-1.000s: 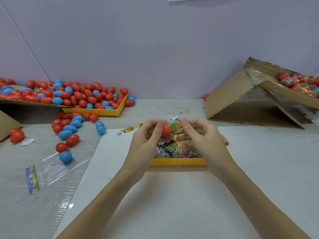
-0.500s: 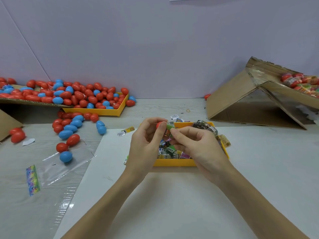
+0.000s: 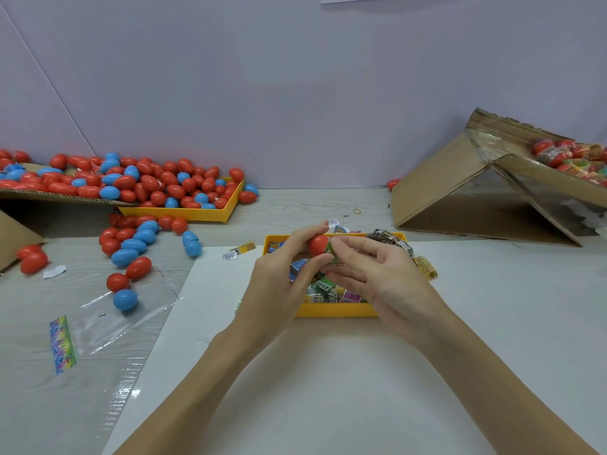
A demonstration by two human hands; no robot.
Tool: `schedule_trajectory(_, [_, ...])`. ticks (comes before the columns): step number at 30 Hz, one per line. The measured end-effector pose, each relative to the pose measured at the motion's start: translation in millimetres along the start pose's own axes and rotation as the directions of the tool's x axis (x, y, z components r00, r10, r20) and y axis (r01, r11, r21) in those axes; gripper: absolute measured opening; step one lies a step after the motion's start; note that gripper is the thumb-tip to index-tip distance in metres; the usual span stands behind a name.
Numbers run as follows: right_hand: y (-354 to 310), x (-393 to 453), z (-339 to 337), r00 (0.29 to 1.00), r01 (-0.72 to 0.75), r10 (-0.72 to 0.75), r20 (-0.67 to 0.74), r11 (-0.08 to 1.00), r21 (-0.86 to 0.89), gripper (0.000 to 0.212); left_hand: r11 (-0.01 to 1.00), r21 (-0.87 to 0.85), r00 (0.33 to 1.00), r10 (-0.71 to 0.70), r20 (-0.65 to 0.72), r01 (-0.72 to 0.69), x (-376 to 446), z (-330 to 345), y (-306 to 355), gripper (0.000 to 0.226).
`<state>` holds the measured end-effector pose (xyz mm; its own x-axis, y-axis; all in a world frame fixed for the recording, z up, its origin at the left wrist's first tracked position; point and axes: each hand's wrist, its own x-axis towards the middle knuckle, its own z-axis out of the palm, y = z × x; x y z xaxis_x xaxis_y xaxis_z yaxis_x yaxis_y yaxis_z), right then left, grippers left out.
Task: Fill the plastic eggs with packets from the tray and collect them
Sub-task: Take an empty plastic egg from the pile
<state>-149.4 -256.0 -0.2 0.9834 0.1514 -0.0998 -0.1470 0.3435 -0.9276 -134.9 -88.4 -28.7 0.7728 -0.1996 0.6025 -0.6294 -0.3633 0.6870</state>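
A: What did the left hand (image 3: 279,284) hold?
B: A red egg (image 3: 318,244), pinched above the yellow tray (image 3: 335,311).
A: And the right hand (image 3: 377,274)?
B: Its fingertips pressed a green packet (image 3: 332,249) against the egg.

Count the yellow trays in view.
2. One tray sits far left, heaped with red and blue eggs. The other tray is at centre beneath the hands, holding packets. Cardboard boxes at both sides could hide more.
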Motion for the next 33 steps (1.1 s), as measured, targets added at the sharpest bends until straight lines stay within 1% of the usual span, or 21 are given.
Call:
schedule_trajectory(3, [-4, 0, -2, 0.987, -0.153, 0.146, 0.074, 0.982, 0.111, 0.032, 0.995, 0.088, 0.997, 0.058, -0.047, -0.054, -1, 0, 0, 0.046])
schedule_trajectory(6, [-9, -1, -4, 0.944, -0.317, 0.294, 0.153, 0.934, 0.163, 0.030, 0.986, 0.141, 0.992, 0.100, -0.075, -0.088, -3, -1, -1, 0.046])
schedule_trajectory(8, [-12, -1, -6, 0.914, -0.390, 0.351, 0.203, 0.897, 0.206, 0.030, 0.984, 0.137, 0.990, 0.124, -0.072, -0.113, -2, -3, -1, 0.046])
schedule_trajectory(10, [-13, -1, -6, 0.897, -0.428, 0.378, 0.228, 0.872, 0.237, 0.029, 0.979, 0.142, 0.986, 0.157, -0.050, -0.148, 0, -5, -2, 0.046])
schedule_trajectory(13, [-12, -1, -6, 0.895, -0.434, 0.384, 0.228, 0.868, 0.242, 0.029, 0.972, 0.138, 0.981, 0.195, -0.012, -0.191, 1, -8, -3, 0.047])
schedule_trajectory(18, [-9, -2, -6, 0.886, -0.452, 0.394, 0.246, 0.852, 0.262, 0.032, 0.978, 0.126, 0.986, 0.167, 0.024, -0.169, 2, -12, -3, 0.048])
schedule_trajectory(21, [-8, -1, -5, 0.906, -0.410, 0.360, 0.223, 0.878, 0.248, 0.039, 0.986, 0.103, 0.991, 0.131, 0.013, -0.132, 0, -11, -3, 0.047])
schedule_trajectory(24, [-5, 1, -3, 0.914, -0.398, 0.346, 0.211, 0.864, 0.309, 0.050, 0.997, 0.033, 0.997, 0.073, -0.006, -0.073, -2, -6, -2, 0.044])
schedule_trajectory(25, [-4, 1, -3, 0.913, -0.402, 0.348, 0.211, 0.856, 0.324, 0.050, 0.999, 0.002, 0.999, 0.050, -0.007, -0.050, -2, -4, -1, 0.043])
schedule_trajectory(27, [-5, 1, -3, 0.915, -0.399, 0.348, 0.205, 0.859, 0.321, 0.042, 0.999, -0.039, 1.000, 0.024, 0.014, -0.023, -3, -1, 0, 0.043])
schedule_trajectory(29, [-6, 0, -3, 0.919, -0.387, 0.336, 0.205, 0.867, 0.313, 0.037, 0.998, -0.060, 0.999, 0.023, 0.036, -0.021, -3, 0, 1, 0.044])
schedule_trajectory(33, [-7, 0, -6, 0.917, -0.388, 0.331, 0.221, 0.867, 0.313, 0.035, 0.995, -0.091, 0.998, 0.048, 0.041, -0.044, -3, 0, 1, 0.044])
